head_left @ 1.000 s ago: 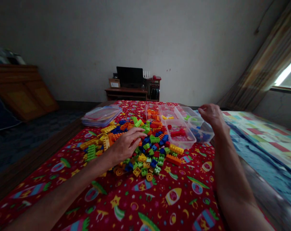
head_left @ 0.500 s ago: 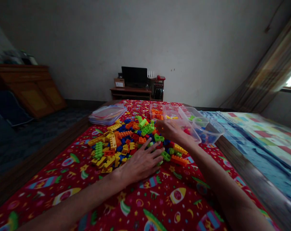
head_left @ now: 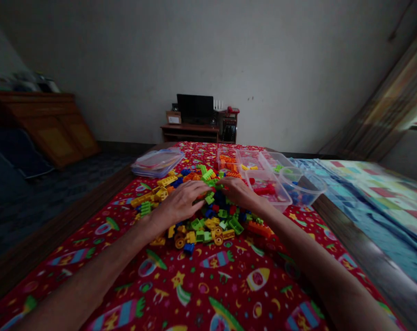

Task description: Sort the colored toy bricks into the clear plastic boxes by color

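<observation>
A mixed heap of toy building bricks (head_left: 213,223) in yellow, green, blue, orange and red lies on the table. Over its left side arches my left hand (head_left: 182,202), thumb apart from the fingers, nothing visible held. The fingertips are close to a small green brick (head_left: 210,198). Opposite, my right hand (head_left: 238,192) reaches into the heap with its fingers bent together. Whatever those fingers hold, if anything, is hidden among green and dark blue bricks. Wheeled yellow pieces (head_left: 218,235) and a blue brick (head_left: 189,248) lie at the heap's near edge.
Clear plastic boxes with sorted bricks stand behind and right of the heap, among them one with red bricks (head_left: 275,198). A round clear tub (head_left: 306,195) contains blue bricks. Stacked lids (head_left: 156,163) lie at the back left. A red patterned cloth (head_left: 208,287) covers the table.
My left hand has moved left and farther back, from lying spread at the heap's near edge to arching over its left side. My right hand has come slightly nearer. More bricks show in front.
</observation>
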A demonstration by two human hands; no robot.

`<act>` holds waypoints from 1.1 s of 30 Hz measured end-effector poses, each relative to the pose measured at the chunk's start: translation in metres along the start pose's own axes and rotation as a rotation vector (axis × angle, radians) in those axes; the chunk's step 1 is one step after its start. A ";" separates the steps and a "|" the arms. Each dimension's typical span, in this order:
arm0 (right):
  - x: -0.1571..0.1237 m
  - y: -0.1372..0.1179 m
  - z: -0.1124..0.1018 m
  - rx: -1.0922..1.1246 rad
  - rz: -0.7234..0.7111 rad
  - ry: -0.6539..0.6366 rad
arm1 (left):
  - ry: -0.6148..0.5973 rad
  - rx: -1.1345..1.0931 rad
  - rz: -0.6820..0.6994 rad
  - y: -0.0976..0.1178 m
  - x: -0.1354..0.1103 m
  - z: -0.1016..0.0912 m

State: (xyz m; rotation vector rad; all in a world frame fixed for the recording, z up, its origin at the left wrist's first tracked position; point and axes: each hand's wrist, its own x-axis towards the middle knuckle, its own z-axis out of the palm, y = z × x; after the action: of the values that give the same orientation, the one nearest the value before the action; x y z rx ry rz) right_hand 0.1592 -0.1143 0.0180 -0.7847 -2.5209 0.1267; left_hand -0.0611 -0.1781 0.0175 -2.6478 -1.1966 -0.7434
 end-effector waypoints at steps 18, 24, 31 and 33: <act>-0.002 0.002 -0.015 0.146 0.173 0.281 | -0.101 0.077 -0.267 -0.014 0.050 0.018; 0.003 0.008 -0.008 0.286 0.261 0.314 | 0.057 -0.215 -0.410 -0.022 0.056 0.011; 0.008 -0.006 -0.003 0.444 0.254 0.312 | 0.107 -0.755 -0.470 -0.023 0.057 0.007; 0.008 -0.013 -0.004 0.401 0.234 0.294 | 0.102 -0.793 -0.471 -0.017 0.057 0.009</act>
State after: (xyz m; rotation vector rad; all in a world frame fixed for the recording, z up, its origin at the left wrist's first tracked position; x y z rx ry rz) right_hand 0.1490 -0.1213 0.0278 -0.8551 -2.0302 0.5369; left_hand -0.0385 -0.1258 0.0367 -2.8249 -1.8164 -1.7163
